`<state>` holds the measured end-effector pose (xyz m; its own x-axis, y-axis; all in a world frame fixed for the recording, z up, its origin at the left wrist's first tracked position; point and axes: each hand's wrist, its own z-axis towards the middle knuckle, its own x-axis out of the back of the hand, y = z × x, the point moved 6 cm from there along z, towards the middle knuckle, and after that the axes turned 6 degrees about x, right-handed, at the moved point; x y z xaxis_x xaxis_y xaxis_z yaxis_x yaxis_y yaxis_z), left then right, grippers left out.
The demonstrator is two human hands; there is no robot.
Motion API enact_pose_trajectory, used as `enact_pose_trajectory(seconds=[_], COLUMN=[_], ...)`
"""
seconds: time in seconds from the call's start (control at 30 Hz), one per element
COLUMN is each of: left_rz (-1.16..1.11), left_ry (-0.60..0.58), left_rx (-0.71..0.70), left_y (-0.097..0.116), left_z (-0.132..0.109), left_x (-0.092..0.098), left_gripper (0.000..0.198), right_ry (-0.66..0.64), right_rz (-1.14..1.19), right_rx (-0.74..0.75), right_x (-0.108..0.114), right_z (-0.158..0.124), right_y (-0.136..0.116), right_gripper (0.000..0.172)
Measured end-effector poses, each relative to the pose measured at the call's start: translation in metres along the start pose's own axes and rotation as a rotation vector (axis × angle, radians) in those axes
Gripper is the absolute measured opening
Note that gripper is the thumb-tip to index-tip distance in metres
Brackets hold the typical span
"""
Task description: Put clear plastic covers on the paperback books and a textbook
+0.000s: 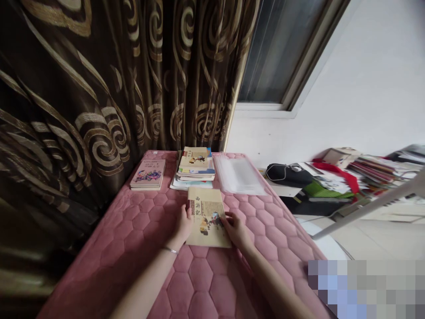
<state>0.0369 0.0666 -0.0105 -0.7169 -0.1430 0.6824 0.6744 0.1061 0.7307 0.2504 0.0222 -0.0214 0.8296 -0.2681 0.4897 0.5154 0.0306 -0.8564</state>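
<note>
Beige paperback with black Chinese lettering (207, 219): you grip its left side with your left hand (183, 223), its right with your right hand (236, 228), midway between the side edges of the pink quilted mattress (202, 274) (can't tell if it touches down). Mixed paperback stack (195, 166) near far edge; pink-covered paperbacks (148, 174), far left corner; translucent plastic sheets (239, 175), far right.

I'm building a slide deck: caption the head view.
Left hand and right hand hold a beige rectangular paperback over pink hexagon-quilted fabric.
</note>
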Motion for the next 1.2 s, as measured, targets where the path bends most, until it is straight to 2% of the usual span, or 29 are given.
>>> enact_pose_trajectory(seconds=[0.1, 0.2, 0.27, 0.33, 0.4, 0.47, 0.57, 0.7, 0.8, 1.0, 1.2], left_rz=[0.091, 0.186, 0.303, 0.462, 0.579, 0.591, 0.556, 0.533, 0.515, 0.557, 0.624], left_ry=[0.003, 0.029, 0.086, 0.141, 0.149, 0.118, 0.074, 0.001, -0.020, -0.055, -0.072], left_rx=[0.001, 0.005, -0.057, -0.188, -0.327, -0.403, -0.414, -0.413, -0.449, -0.355, -0.382], left_y=[0.007, 0.012, 0.018, 0.028, 0.037, 0.040, 0.039, 0.032, 0.024, 0.000, -0.006], left_z=[0.003, -0.002, -0.007, -0.015, -0.027, -0.043, -0.072, -0.097, -0.097, -0.082, -0.082], left_x=[0.000, 0.006, 0.014, 0.019, 0.017, 0.011, 0.000, -0.005, 0.004, 0.020, 0.026], left_gripper=[0.029, 0.030, 0.034, 0.038, 0.041, 0.041, 0.043, 0.049, 0.048, 0.050, 0.054], right_ry=[-0.091, -0.090, -0.073, -0.035, -0.004, 0.014, 0.031, -0.037, -0.058, -0.107, -0.147], right_rz=[-0.042, -0.103, -0.185, -0.326, -0.494, -0.641, -0.748, -0.770, -0.775, -0.754, -0.697], right_rx=[-0.005, -0.002, 0.000, 0.034, 0.115, 0.189, 0.218, 0.233, 0.200, 0.144, 0.143], right_x=[-0.003, 0.000, 0.002, 0.005, 0.005, -0.001, -0.015, -0.033, -0.028, -0.005, -0.003], right_z=[0.008, 0.011, 0.010, 0.006, -0.003, -0.018, -0.047, -0.070, -0.071, -0.070, -0.070], right_y=[-0.002, -0.008, -0.012, -0.018, -0.028, -0.038, -0.048, -0.052, -0.046, -0.029, -0.029], right_gripper=[0.036, 0.030, 0.026, 0.027, 0.029, 0.032, 0.041, 0.046, 0.045, 0.044, 0.047])
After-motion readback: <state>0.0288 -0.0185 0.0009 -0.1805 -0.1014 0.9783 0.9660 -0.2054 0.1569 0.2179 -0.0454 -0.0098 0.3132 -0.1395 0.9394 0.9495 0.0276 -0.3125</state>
